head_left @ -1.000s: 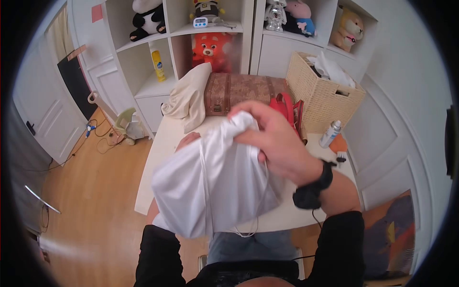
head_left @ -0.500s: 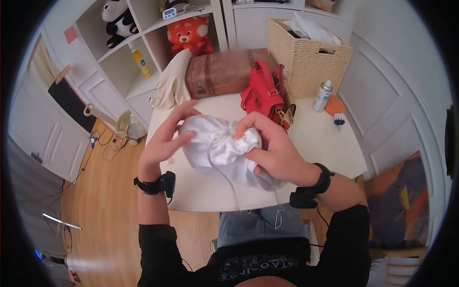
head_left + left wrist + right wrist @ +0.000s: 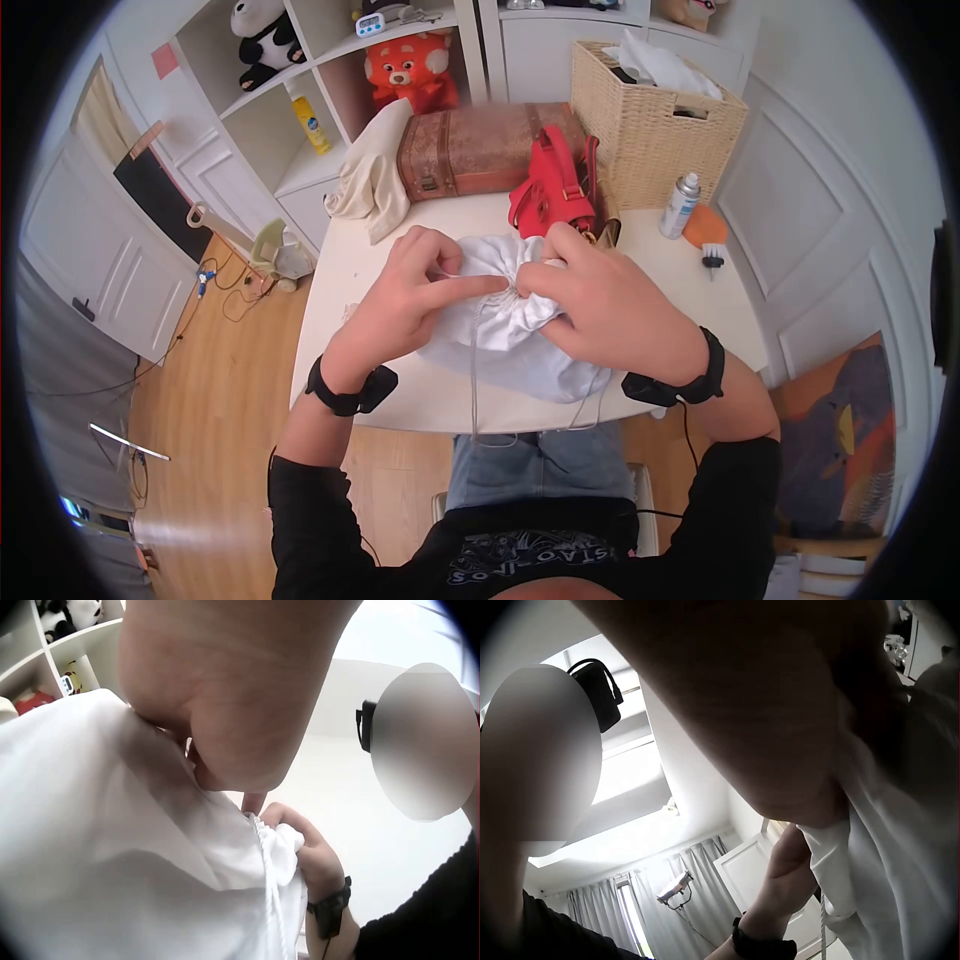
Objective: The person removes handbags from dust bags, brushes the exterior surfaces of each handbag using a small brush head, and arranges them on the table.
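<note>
A white drawstring bag (image 3: 520, 365) rests on the table, its mouth gathered into folds. My right hand (image 3: 622, 312) grips the gathered mouth from the right. From the left, my left hand (image 3: 398, 300) is at the same gathers, its index finger extended to them and its other fingers curled. A white cord (image 3: 474, 370) hangs from the gathers over the table's front edge. The left wrist view shows the twisted cord (image 3: 268, 881) running down the bag (image 3: 135, 847) beside the right hand (image 3: 304, 844).
On the table (image 3: 420, 405), a brown suitcase (image 3: 490, 150), a cream cloth (image 3: 372, 185) and a red bag (image 3: 555, 190) stand behind the white bag. At the right are a wicker basket (image 3: 655, 140), a spray can (image 3: 680, 207) and an orange-and-black brush (image 3: 708, 235).
The white bag was held up and tilted, then came down onto the table. My left hand, open beside the bag half a second ago, has moved right to the gathered mouth.
</note>
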